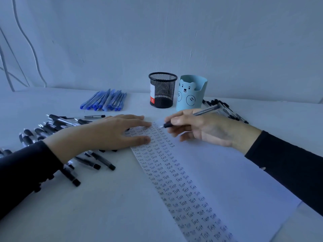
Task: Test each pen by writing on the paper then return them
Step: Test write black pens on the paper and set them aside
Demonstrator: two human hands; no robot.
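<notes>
- Long dark sleeves on both arms, blackish, plain fabric as far as I can see.
- The left sleeve (26, 172) fills the 8 o'clock corner and its cuff ends at the wrist, with the bare left hand (111, 131) past it.
- The right sleeve (288, 165) at 4 o'clock is the same dark stuff, with a snug cuff and the bare right hand (206, 130) beyond it.
- There's a tiny pale fleck (263, 168) on the right sleeve just behind the cuff. Hole or lint, can't tell.
</notes>
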